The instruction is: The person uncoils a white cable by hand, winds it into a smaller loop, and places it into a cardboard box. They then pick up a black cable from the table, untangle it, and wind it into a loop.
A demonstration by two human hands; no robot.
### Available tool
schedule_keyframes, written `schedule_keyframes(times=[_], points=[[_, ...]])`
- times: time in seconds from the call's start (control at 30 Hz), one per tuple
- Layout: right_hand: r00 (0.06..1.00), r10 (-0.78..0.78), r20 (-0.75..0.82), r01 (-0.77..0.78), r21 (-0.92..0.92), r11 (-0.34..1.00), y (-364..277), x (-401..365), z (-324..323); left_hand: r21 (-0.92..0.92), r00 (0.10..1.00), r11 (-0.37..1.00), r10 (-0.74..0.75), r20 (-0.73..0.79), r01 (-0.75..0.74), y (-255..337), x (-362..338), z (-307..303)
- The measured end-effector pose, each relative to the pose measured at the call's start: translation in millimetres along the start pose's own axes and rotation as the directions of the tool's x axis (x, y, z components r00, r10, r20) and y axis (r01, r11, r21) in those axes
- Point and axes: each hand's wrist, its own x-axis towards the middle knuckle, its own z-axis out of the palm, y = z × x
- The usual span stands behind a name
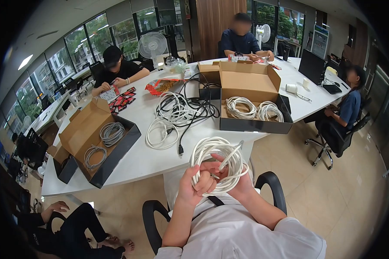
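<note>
A coil of white cable (220, 151) is held up in front of my chest by both hands. My left hand (194, 183) grips the coil's lower left side, fingers wrapped through the loops. My right hand (233, 181) holds the lower right side, with a loose cable end pinched between the fingers. On the white table (134, 162) ahead lies a loose tangle of white and black cables (177, 114). An open cardboard box (253, 99) to the right holds two wound white coils (254, 108). Another open box (97, 140) to the left holds two grey coils.
Three other people sit around the table, at the far left, far middle and right. Another person sits on the floor at lower left. A snack bag (162, 85), a fan (152, 44), a roll of tape (291, 88) and a laptop (312, 65) are about. An office chair (270, 181) is beneath me.
</note>
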Motion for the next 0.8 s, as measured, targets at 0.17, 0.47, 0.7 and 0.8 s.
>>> schedule_keyframes(times=[0.17,0.47,0.7,0.8], points=[[0.999,0.011,-0.034,-0.02,-0.293,0.956,0,4,-2,0.14,0.997,0.99,0.018,-0.076,-0.007,5,-5,6],[0.98,0.186,0.075,-0.162,-0.253,0.954,-9,7,0,0.184,0.99,0.981,0.085,-0.112,-0.063,8,-17,11],[0.987,-0.116,0.108,0.123,-0.983,0.137,-65,2,-20,0.123,0.977,0.986,0.136,-0.165,-0.117,22,-23,8],[0.817,-0.515,0.259,0.182,-0.964,-0.196,-74,-9,7,0.121,0.963,0.981,0.175,-0.203,-0.153,22,-20,2]])
